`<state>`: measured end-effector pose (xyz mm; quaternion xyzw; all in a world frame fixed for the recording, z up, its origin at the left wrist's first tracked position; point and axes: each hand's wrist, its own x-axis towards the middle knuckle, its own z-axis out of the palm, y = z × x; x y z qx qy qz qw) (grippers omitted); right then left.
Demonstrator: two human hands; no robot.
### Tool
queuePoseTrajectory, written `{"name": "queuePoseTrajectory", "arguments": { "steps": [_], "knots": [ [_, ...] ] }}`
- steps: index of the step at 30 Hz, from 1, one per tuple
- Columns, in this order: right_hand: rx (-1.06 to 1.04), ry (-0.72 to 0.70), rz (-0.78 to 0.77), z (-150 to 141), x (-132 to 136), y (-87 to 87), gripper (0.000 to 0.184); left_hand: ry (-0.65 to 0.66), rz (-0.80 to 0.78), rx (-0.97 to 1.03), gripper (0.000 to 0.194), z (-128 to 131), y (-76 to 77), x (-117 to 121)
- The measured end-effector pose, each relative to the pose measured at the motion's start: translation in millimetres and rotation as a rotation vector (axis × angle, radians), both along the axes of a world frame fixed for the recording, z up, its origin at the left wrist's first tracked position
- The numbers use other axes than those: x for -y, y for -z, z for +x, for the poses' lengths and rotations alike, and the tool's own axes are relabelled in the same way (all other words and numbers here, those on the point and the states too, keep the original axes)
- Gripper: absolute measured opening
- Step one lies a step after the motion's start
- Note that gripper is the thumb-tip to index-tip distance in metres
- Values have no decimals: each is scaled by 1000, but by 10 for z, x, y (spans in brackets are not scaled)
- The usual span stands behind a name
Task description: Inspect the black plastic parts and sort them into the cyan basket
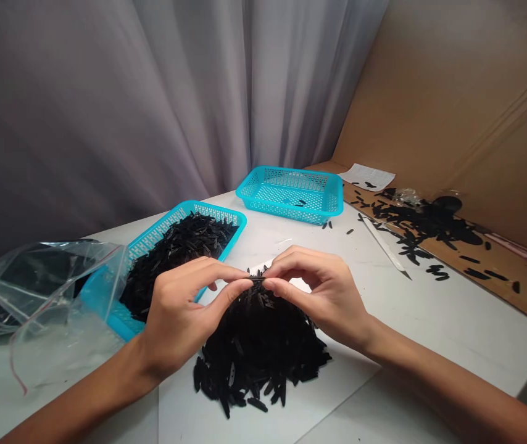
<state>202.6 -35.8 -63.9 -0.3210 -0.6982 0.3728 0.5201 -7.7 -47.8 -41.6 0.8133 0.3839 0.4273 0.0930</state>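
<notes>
Between the fingertips of both hands is a small, thin black strip (257,278), held level at its two ends. My left hand (194,293) pinches its left end with thumb and forefinger. The right end is in the pinch of my right hand (321,287). Directly below lies a heaped pile of black strips (263,345), resting on a white sheet (184,419). Pale marks or holes show on a few of them. What the strips are exactly, I cannot make out.
A blue basket (240,223) full of similar strips stands at left, beside clear zip bags (64,333). Another blue basket (337,206), at the back, holds a few strips. At right are a white craft knife (386,246), scattered black pieces (421,222) and a cardboard wall (467,92).
</notes>
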Motion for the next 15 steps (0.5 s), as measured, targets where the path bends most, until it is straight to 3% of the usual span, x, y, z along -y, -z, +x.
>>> {"name": "queuePoseTrajectory", "arguments": {
  "steps": [15],
  "knots": [
    [50,12,25,4,18,23,5,2,-102,-29,11,2,7,-3]
  ]
}}
